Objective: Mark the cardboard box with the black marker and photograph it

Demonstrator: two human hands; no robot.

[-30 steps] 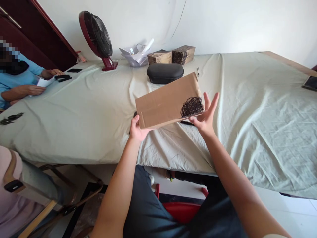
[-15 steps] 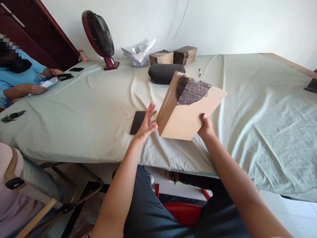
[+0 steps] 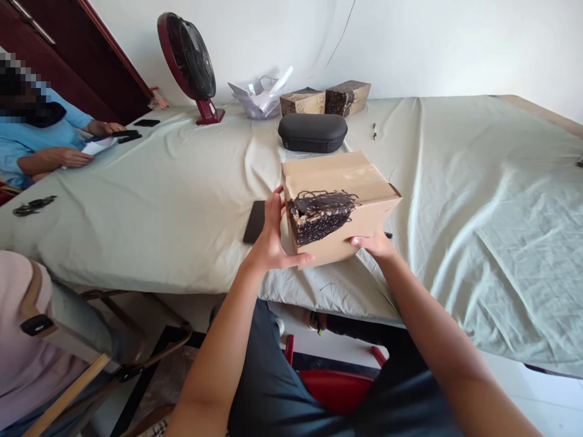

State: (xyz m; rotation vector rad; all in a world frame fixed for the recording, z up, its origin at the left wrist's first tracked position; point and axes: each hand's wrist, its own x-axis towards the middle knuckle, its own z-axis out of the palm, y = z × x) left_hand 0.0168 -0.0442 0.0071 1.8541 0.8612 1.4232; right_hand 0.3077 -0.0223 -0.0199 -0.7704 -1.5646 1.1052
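Dense black scribbles (image 3: 321,223) mark the cardboard box (image 3: 371,213); you've turned it since earlier, and your left fingers (image 3: 294,261) now grasp it alongside your right fingers (image 3: 362,242).

At the centre of the frame, you are presenting a left hand (image 3: 272,240) and a right hand (image 3: 374,244), both bare, the right showing a short thumbnail. Toward the lower edge, your left forearm (image 3: 216,346) and right forearm (image 3: 444,334) are likewise appearing bare, tapering at the wrists and widening below. At the bottom centre, you are wearing trousers (image 3: 257,370) in plain, dark blue-grey fabric. The cloth is creasing softly over the left thigh and is reading almost black along the right thigh.
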